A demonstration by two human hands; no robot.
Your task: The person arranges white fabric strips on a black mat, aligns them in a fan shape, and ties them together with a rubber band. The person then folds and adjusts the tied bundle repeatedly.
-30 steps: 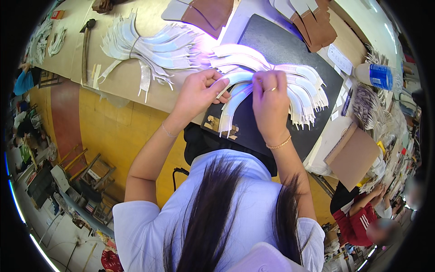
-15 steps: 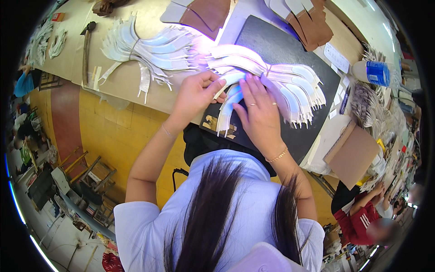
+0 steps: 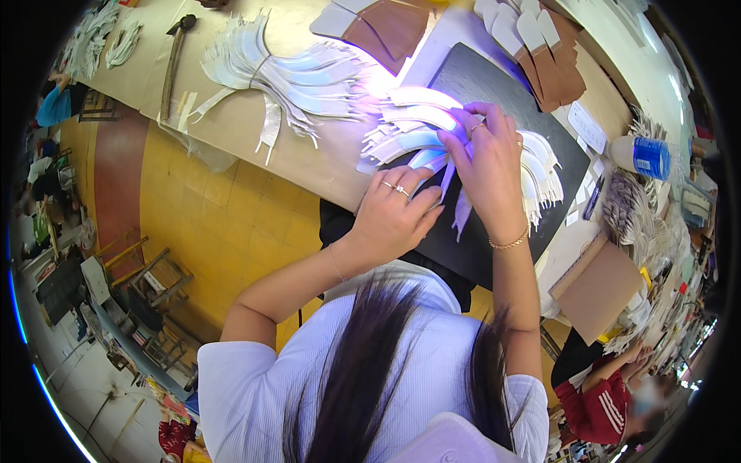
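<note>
A tied bundle of curved white strips (image 3: 421, 116) with thin stringy ends fans out on a black board (image 3: 482, 85). My right hand (image 3: 494, 166) lies over its middle, thumb and fingers closed on the strips and hiding the tie. Below the bundle's left half, my left hand (image 3: 394, 212) has bent fingers closed at the lower end of one strip (image 3: 428, 160); its fingertips are partly hidden. One loose strip end hangs down between the two hands. Farther left on the table rests a second bundle of pale strips (image 3: 289, 73), tied at its middle.
A hammer (image 3: 176, 65) lies at the left of the table (image 3: 309, 154). Brown and grey cut pieces (image 3: 378, 35) sit at the back, with another stack (image 3: 540, 54) to the right. A blue-labelled bottle (image 3: 644, 157) and a cardboard piece (image 3: 598, 285) are at the right.
My right hand has moved up and right onto the bundle's middle, its flat fingers now bent. My left hand has come down and right to the lower strip. The whole view has shifted slightly.
</note>
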